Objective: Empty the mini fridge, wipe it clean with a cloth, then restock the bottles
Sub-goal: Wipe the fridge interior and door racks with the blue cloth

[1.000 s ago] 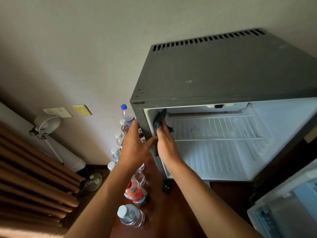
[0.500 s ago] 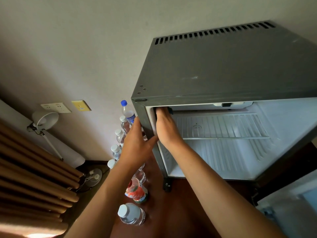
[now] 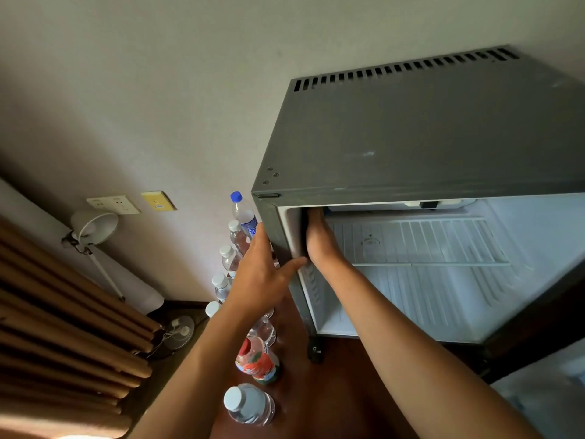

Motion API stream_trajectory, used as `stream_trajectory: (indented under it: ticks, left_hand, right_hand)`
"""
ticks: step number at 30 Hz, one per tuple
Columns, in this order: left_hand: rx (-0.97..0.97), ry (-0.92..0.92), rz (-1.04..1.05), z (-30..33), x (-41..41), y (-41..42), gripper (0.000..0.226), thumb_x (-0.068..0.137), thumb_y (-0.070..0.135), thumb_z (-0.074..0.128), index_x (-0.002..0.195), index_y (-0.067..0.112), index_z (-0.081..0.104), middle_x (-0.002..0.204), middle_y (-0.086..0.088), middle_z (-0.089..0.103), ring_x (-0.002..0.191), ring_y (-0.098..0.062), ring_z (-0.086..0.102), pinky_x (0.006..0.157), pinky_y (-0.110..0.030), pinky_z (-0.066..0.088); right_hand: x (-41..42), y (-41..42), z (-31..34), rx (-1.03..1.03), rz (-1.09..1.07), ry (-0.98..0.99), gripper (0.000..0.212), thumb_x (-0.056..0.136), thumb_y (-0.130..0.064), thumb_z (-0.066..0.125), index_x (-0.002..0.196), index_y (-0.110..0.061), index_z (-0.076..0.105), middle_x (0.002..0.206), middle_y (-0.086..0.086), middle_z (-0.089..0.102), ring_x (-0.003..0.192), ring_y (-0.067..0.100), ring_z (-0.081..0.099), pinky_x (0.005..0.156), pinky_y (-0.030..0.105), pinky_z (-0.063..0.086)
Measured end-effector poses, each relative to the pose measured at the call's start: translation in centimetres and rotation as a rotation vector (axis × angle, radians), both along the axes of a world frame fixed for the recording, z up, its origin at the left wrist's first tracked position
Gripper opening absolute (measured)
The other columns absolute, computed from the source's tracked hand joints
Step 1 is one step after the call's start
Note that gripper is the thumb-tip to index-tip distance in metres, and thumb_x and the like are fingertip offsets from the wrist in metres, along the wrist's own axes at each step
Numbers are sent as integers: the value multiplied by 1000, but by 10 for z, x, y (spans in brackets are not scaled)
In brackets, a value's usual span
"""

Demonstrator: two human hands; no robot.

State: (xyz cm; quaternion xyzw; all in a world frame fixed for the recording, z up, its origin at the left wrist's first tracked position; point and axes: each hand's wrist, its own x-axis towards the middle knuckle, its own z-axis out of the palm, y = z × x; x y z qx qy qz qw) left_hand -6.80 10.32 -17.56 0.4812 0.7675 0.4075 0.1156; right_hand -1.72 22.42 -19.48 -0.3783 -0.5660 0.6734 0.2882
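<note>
The right hand (image 3: 319, 239) reaches into the open mini fridge (image 3: 411, 144) at its top left corner, palm against the left inner wall; its fingertips are hidden under the top edge, so how far they are curled, and whether they hold the cloth, cannot be told. A small dark bit shows just right of the fingers, too small to name. The left hand (image 3: 264, 274) lies flat and open on the outer left side of the fridge, fingers straight, the thumb stretched across the front edge close to the right wrist. Inside the fridge a white wire shelf (image 3: 421, 245) spans the upper part, and nothing stands on it or on the floor below it. The fridge stands on a dark wooden surface (image 3: 332, 391) with its grey top towards the wall. To its left a row of bottles (image 3: 232, 258) runs along the surface from the wall towards the near edge: a tall one with a blue cap (image 3: 243, 213) farthest, several clear ones with white caps, a bottle with a red label (image 3: 256, 362), and a clear bottle (image 3: 250, 405) nearest. Farther left, a white lamp (image 3: 95, 226) leans by the wall under a socket plate (image 3: 114, 205) and a yellow plate (image 3: 157, 201).
</note>
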Motion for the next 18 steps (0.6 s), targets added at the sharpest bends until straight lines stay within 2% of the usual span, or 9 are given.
stream_trajectory:
  ticks: [4, 7, 10, 14, 18]
  left_hand:
    - [3, -6, -7, 0, 1, 0, 67, 83, 24, 78, 127, 41, 32, 116, 6, 59, 99, -18, 63, 88, -44, 54]
    - [-5, -23, -9, 1, 2, -1, 69, 84, 25, 77, 135, 35, 32, 118, 9, 58, 101, -17, 63, 88, -42, 55]
    - [-8, -28, -24, 3, 3, -2, 69, 85, 22, 76, 137, 30, 32, 119, 9, 56, 105, -17, 61, 88, -36, 54]
    - [-5, -16, -26, 6, 6, -2, 63, 85, 19, 76, 130, 30, 33, 114, 8, 55, 101, -15, 59, 86, -30, 52]
    - [-23, -2, -25, 5, 7, -3, 59, 84, 10, 76, 118, 33, 33, 101, 15, 55, 91, -7, 60, 75, -17, 50]
  right_hand:
    - [5, -1, -1, 24, -8, -23, 46, 105, -44, 24, 141, -26, 47, 143, 8, 51, 130, 24, 48, 100, 33, 36]
    - [13, -3, 0, 93, 1, -88, 44, 104, -37, 24, 146, -35, 36, 143, 12, 50, 126, 33, 50, 93, 36, 37]
    - [21, -13, -5, 147, 28, -193, 47, 104, -37, 24, 150, -42, 25, 144, 17, 48, 121, 40, 53, 98, 44, 42]
    - [33, -30, -7, 201, 69, -216, 48, 103, -39, 24, 149, -52, 18, 148, 11, 47, 123, 40, 52, 100, 48, 43]
    - [45, -43, -12, 234, 141, -151, 54, 102, -35, 30, 154, -34, 21, 158, 3, 33, 139, 33, 38, 110, 48, 35]
